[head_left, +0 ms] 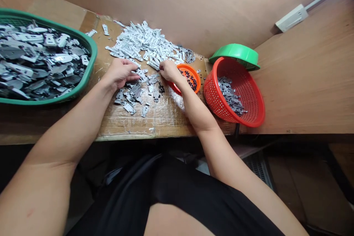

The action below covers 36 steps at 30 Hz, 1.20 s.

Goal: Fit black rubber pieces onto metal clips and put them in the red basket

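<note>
Loose metal parts [133, 94] on a table [132, 127]
Left hand [121, 73] pinches a metal piece [142, 75] just beside them; right hand [169, 70], its grip unclear, is near the orange bowl [198, 79]

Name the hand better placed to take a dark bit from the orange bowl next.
Probably the right hand: it is right by the orange bowl with the dark bits. The left hand is farther off, with loose metal parts lying between it and the bowl.
</note>
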Tool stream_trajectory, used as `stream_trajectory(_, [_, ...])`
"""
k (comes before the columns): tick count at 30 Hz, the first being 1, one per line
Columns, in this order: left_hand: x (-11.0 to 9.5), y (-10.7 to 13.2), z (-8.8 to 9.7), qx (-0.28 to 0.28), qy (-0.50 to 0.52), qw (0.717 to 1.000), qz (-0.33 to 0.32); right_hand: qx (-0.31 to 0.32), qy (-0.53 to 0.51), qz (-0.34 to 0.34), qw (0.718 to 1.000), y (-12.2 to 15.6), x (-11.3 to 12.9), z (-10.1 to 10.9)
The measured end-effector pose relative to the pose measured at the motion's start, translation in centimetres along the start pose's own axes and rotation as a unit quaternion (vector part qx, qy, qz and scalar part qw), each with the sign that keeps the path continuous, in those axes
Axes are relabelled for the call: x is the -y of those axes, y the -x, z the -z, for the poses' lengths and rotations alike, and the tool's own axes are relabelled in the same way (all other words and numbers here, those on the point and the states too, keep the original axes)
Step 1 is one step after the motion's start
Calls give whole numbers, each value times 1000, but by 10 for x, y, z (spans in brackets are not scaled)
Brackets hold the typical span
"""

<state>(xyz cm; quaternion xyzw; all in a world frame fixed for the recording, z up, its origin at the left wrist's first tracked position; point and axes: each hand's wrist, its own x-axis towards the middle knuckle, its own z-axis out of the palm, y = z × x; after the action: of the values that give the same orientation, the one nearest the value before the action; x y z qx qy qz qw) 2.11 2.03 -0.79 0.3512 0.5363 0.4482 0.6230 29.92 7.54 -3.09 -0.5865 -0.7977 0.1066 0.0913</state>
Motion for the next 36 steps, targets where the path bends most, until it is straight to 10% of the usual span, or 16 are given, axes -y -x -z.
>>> stream_trajectory(6, [-4,-6,8,-3,5,1000,-12,-58,-163,-46,984,22,20,5])
stream_trajectory(14, [6,-7,6,17,-4,999,-28,-12,-547,-94,832,58,71,12])
stream_trajectory(36, [8,-3,-3,-4,0,1000,-15,2,-559,-150,816,52,92,-5])
